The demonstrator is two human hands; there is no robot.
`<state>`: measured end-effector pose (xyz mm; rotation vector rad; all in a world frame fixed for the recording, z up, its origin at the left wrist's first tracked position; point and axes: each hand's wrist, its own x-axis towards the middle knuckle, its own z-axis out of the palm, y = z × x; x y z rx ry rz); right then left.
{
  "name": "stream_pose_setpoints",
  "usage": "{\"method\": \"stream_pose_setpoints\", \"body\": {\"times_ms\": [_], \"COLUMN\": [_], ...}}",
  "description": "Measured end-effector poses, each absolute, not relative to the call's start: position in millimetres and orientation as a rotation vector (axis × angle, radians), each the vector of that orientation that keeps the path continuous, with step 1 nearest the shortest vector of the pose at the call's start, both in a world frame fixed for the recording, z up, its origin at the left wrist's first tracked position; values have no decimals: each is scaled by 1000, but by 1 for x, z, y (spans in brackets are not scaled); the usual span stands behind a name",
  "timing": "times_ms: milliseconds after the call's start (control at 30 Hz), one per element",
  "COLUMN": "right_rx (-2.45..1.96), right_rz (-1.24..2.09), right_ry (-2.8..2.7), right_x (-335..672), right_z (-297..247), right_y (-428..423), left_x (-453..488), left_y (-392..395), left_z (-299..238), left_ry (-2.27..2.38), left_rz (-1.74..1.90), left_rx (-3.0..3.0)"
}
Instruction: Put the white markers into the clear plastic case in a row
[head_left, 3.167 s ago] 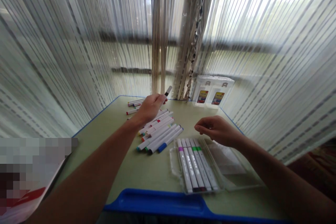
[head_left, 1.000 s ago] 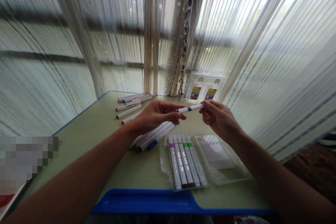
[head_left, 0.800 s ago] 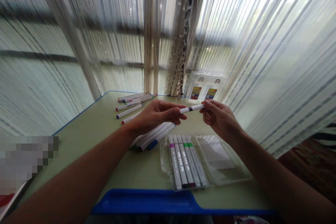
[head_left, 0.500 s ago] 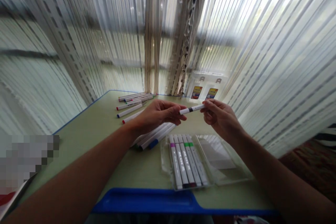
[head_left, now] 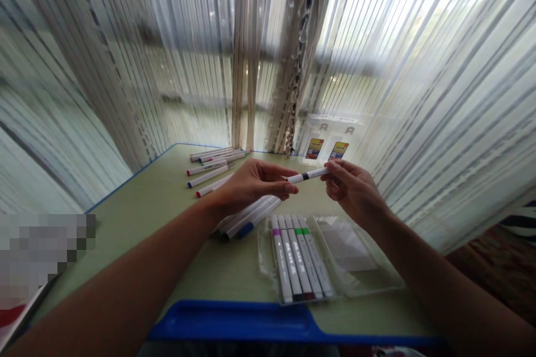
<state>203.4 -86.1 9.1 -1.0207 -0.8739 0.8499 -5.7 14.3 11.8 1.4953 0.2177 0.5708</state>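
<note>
Inside the open clear case [head_left: 268,252], five white markers [head_left: 298,259] lie side by side, the lid [head_left: 349,248] spread out to its right. Raised above or beyond the case's far edge, the right hand [head_left: 354,184] pinches the held marker [head_left: 307,176], its long axis crosswise, tilted up rightward, its other end pointing between the left hand's [head_left: 247,183] fingers; whether those clamp it, I cannot tell.

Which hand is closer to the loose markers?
Left. The left hand is over the loose markers; the right hand is farther off, to their right.
</note>
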Motion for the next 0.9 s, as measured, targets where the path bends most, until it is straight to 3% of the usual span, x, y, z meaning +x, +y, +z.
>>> {"method": "stream_pose_setpoints", "body": {"times_ms": [900], "right_rx": [-986], "right_rz": [803], "right_ry": [-905], "right_x": [202], "right_z": [8], "right_y": [-87], "left_x": [-3], "left_y": [18], "left_z": [6], "left_ry": [285], "left_rz": [628], "left_rx": [1458]}}
